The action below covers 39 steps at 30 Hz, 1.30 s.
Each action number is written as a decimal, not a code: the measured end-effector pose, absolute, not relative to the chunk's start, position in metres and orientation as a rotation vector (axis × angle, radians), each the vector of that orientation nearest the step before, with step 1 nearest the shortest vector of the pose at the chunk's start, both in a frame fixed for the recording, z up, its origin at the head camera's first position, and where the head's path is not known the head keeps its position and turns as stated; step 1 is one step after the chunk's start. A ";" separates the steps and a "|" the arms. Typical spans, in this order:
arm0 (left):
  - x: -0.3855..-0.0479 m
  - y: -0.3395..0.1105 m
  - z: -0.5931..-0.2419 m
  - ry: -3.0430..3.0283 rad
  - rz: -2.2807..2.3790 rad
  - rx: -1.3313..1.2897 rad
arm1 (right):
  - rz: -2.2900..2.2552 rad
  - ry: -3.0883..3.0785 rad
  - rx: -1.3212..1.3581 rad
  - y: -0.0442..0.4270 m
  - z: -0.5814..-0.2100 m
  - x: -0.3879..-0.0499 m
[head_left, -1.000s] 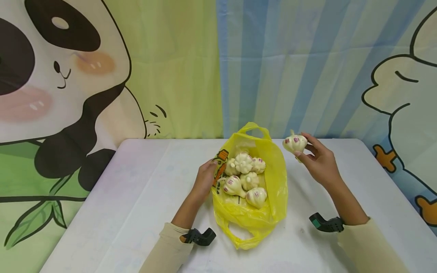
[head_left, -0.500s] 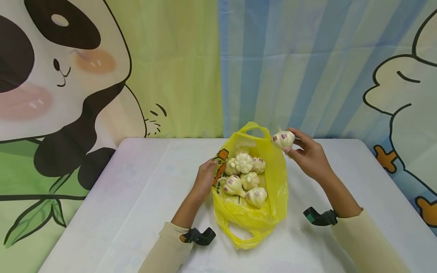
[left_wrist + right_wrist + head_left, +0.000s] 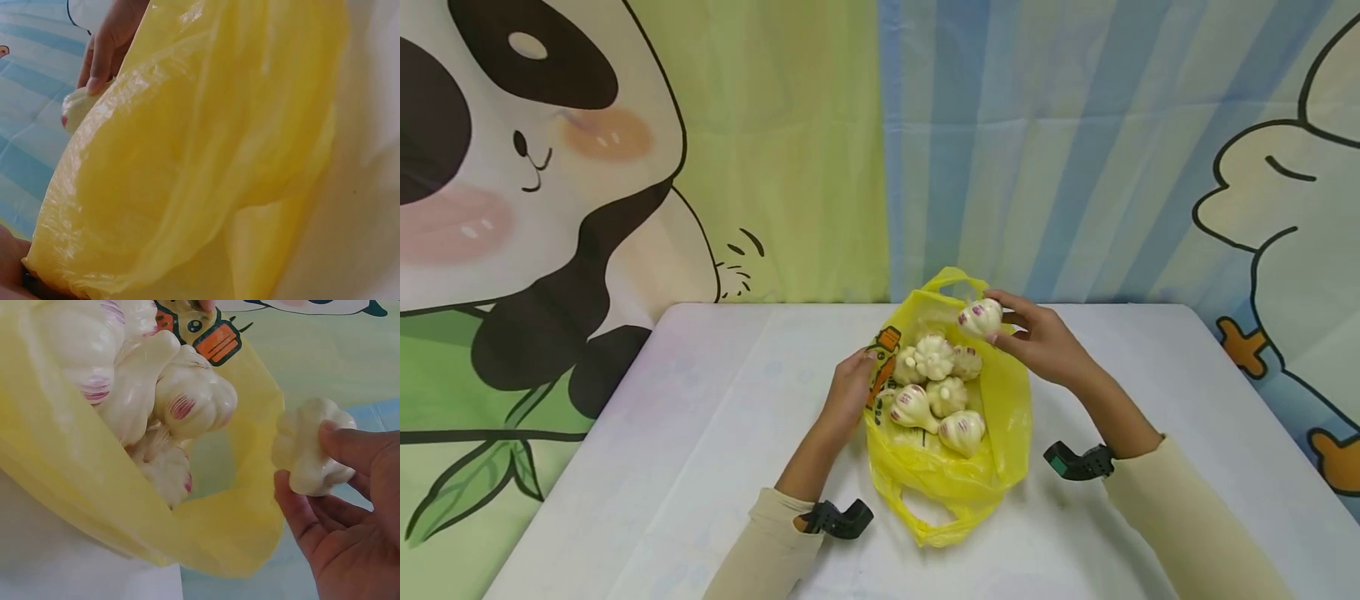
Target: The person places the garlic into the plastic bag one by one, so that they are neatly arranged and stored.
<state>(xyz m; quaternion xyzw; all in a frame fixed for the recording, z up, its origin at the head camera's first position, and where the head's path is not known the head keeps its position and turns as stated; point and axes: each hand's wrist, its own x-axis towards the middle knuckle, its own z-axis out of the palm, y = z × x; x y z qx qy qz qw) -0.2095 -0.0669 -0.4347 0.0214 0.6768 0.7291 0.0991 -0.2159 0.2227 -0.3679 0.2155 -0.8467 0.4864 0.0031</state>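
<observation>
A yellow plastic bag (image 3: 1009,417) lies with its mouth spread on the table, several garlic bulbs (image 3: 947,397) inside it. My left hand (image 3: 850,387) grips the bag's left edge beside the printed orange-and-black figure. Over the bag's upper right rim, my right hand (image 3: 1041,337) pinches one white garlic bulb with purple marks (image 3: 980,318) between thumb and fingers. The right wrist view has this held bulb (image 3: 309,447) just beyond the bag's edge, apart from the others. In the left wrist view the bag wall hides most of the contents.
The white table (image 3: 715,467) stretches out on both sides of the bag. Behind its far edge hangs a cloth backdrop (image 3: 790,150) with a panda and blue stripes. Each wrist wears a black camera strap (image 3: 1082,461).
My right hand has moved left with the garlic bulb, from beside the bag to above its upper right part. The left hand and the bag have stayed nearly still.
</observation>
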 end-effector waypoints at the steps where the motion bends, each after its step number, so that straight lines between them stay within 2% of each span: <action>1: -0.209 -0.067 -0.434 2.002 2.162 0.060 | 1.540 -2.677 0.687 0.221 -0.369 -0.218; 17: -0.211 -0.068 -0.434 1.986 2.189 0.099 | 1.624 -2.695 0.846 0.206 -0.369 -0.225; 28: -0.210 -0.070 -0.432 1.965 2.190 0.063 | 1.520 -2.757 0.812 0.198 -0.372 -0.239; 39: -0.209 -0.069 -0.434 1.960 2.206 0.093 | 1.478 -2.781 0.629 0.198 -0.381 -0.243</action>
